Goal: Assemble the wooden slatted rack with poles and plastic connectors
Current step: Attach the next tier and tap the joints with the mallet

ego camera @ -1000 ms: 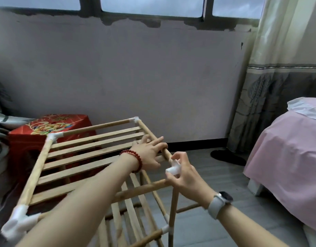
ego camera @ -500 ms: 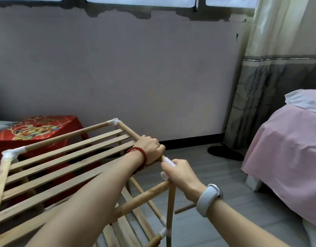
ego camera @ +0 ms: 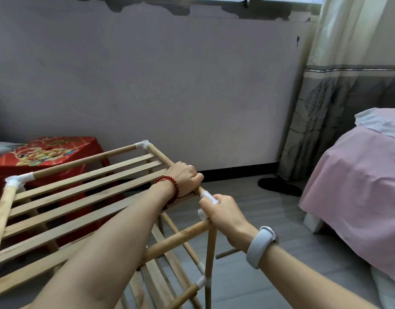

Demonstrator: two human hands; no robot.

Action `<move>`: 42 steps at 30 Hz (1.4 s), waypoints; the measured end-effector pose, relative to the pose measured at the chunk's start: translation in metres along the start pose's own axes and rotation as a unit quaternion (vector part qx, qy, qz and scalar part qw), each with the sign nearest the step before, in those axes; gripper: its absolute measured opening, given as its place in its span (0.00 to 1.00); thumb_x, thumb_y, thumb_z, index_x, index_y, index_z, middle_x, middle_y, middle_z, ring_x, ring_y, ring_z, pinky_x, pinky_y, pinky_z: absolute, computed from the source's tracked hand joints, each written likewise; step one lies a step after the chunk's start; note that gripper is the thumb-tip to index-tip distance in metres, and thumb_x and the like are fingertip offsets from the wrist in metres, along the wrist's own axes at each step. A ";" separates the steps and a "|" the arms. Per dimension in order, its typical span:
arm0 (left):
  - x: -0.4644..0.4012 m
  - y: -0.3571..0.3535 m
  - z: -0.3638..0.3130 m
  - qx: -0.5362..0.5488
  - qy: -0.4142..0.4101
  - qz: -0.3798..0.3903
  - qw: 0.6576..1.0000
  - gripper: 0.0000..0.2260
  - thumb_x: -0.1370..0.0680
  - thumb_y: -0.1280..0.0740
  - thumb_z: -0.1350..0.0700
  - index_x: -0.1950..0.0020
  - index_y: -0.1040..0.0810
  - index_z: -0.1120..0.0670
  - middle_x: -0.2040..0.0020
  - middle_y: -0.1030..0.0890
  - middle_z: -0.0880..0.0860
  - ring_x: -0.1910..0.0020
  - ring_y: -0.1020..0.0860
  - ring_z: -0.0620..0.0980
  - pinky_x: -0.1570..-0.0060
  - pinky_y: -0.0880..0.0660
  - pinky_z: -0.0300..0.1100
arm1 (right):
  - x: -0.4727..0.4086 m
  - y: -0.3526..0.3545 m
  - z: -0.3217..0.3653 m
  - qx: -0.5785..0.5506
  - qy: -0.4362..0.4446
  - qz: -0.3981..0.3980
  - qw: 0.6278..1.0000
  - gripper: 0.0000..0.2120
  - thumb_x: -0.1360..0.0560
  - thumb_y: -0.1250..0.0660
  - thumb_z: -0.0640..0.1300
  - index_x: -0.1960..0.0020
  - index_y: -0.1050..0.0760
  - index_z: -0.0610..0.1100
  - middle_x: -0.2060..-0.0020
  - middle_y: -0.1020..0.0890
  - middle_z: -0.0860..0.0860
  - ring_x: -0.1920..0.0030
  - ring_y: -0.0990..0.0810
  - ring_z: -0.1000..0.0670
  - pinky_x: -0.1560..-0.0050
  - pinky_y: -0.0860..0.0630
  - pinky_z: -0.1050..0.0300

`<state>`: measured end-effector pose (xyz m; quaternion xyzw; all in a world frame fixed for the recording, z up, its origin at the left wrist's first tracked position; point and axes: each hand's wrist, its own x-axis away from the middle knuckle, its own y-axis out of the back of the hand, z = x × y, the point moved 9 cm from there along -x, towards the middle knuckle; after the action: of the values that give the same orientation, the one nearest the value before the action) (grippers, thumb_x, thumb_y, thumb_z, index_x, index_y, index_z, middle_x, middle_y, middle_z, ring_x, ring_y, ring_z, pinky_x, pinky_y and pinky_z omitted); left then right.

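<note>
The wooden slatted rack (ego camera: 76, 197) stands in front of me, its top shelf of pale slats framed by round poles. White plastic connectors sit at the far right corner (ego camera: 143, 144) and the far left corner (ego camera: 16, 181). My left hand (ego camera: 185, 179) grips the right side pole (ego camera: 161, 157) near its front end. My right hand (ego camera: 223, 214) is wrapped round the white front-right corner connector (ego camera: 208, 197), where the side pole, the front pole (ego camera: 181, 237) and an upright pole (ego camera: 211, 259) meet. A lower shelf with another white connector (ego camera: 202, 281) shows beneath.
A red patterned stool (ego camera: 47, 152) stands behind the rack by the wall. A bed with a pink cover (ego camera: 352, 181) fills the right side, a curtain (ego camera: 339, 85) hangs beyond it, and a dark slipper (ego camera: 279, 186) lies on the grey floor.
My left hand went from lying loosely on the side pole to gripping it. My right hand closed fully over the corner connector. The view shifted right.
</note>
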<state>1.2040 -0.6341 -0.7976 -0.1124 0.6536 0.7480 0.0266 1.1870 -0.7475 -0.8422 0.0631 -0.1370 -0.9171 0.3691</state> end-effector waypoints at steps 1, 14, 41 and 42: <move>0.001 -0.006 0.006 -0.005 0.009 0.004 1.000 0.21 0.24 0.55 0.50 0.59 0.26 0.61 0.55 0.20 0.61 0.55 0.25 0.62 0.52 0.35 0.45 | 0.005 0.001 -0.001 -0.003 0.008 0.001 1.000 0.10 0.30 0.37 0.51 0.67 0.29 0.47 0.72 0.25 0.54 0.68 0.28 0.52 0.65 0.32 0.57; 0.001 0.000 0.036 0.193 0.142 0.005 0.971 0.15 0.22 0.41 0.49 0.63 0.22 0.56 0.62 0.22 0.53 0.56 0.24 0.54 0.52 0.27 0.44 | -0.024 0.011 -0.007 0.002 0.021 0.003 1.000 0.15 0.24 0.41 0.50 0.66 0.27 0.46 0.77 0.23 0.58 0.68 0.25 0.54 0.66 0.31 0.60; 0.132 0.038 -0.040 0.191 0.093 0.020 0.977 0.13 0.19 0.44 0.47 0.43 0.26 0.51 0.66 0.29 0.44 0.70 0.30 0.41 0.68 0.32 0.37 | -0.020 0.003 0.000 -0.008 0.029 0.110 0.994 0.21 0.18 0.48 0.53 0.63 0.27 0.44 0.69 0.24 0.48 0.66 0.26 0.50 0.59 0.28 0.54; 0.132 0.037 -0.040 0.191 0.090 0.027 0.977 0.13 0.19 0.44 0.47 0.42 0.25 0.52 0.67 0.29 0.44 0.70 0.30 0.41 0.69 0.33 0.36 | -0.019 0.003 0.000 -0.013 0.027 0.110 0.993 0.21 0.18 0.48 0.52 0.63 0.27 0.44 0.70 0.24 0.49 0.67 0.26 0.50 0.59 0.28 0.55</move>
<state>1.0742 -0.6933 -0.7931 -0.1542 0.7868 0.5968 -0.0314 1.2025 -0.7363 -0.8415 0.0675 -0.1208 -0.8706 0.4722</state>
